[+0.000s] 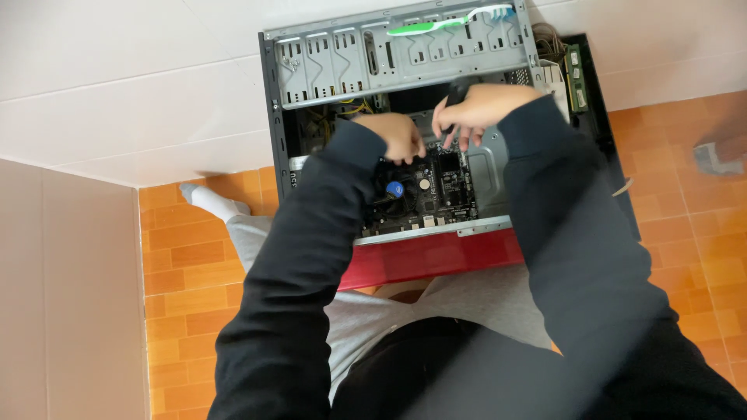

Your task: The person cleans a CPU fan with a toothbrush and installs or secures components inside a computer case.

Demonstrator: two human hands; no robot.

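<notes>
A: What's the biggest thing down there?

B: The orange tiled floor (700,233), with a white wall (117,85) along its far edge. On the floor lies an open computer case (276,117), its red front panel (432,258) resting against the person's lap.

A: And inside the case?

B: A grey metal drive cage (350,66) runs across the far side, with a green and white toothbrush (443,23) lying on top of it. Nearer the person sits the dark circuit board (424,194), with a round fan (394,189) that has a blue centre.

A: Where are the hands?

B: Both are inside the case, above the far edge of the circuit board. The left hand (398,136) is curled, knuckles up, just beyond the fan. I cannot tell whether its grip holds anything.

A: The right one?

B: The right hand (476,109) is just beside the left, fingers bent down toward the board. A small dark object (457,93) shows at its far edge, touching the fingers, but I cannot tell if the grip is closed on it.

A: Anything smaller?

B: A green memory stick (574,78) lies at the right of the case, well apart from both hands.
</notes>
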